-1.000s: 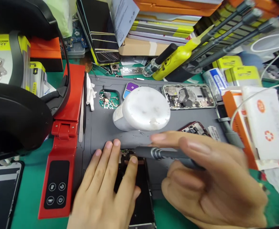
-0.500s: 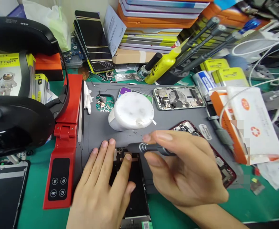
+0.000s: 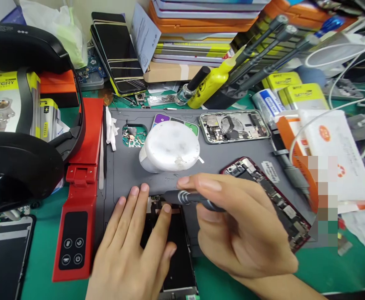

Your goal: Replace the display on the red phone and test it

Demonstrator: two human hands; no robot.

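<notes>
My left hand lies flat with its fingers stretched out over a dark phone screen assembly, whose upper end shows small metal parts beneath the fingertips. In my right hand a dark screwdriver is gripped between thumb and fingers, held almost level. Its tip end points left toward the upper end of the assembly, near my left index finger; whether it touches a screw cannot be made out. Just beyond my hands stands a white round-topped bottle. An opened red-framed phone lies partly behind my right hand.
A grey work mat lies under the parts. An opened pale-framed phone rests at its back. A red device with buttons stands left, beside a black headset-like object. Screwdrivers in a black holder and white cables crowd the right.
The camera view has shifted slightly. My right fingers have moved a little left along the screwdriver, and the thumb has tucked in under the handle. My left hand stays on the screen assembly.
</notes>
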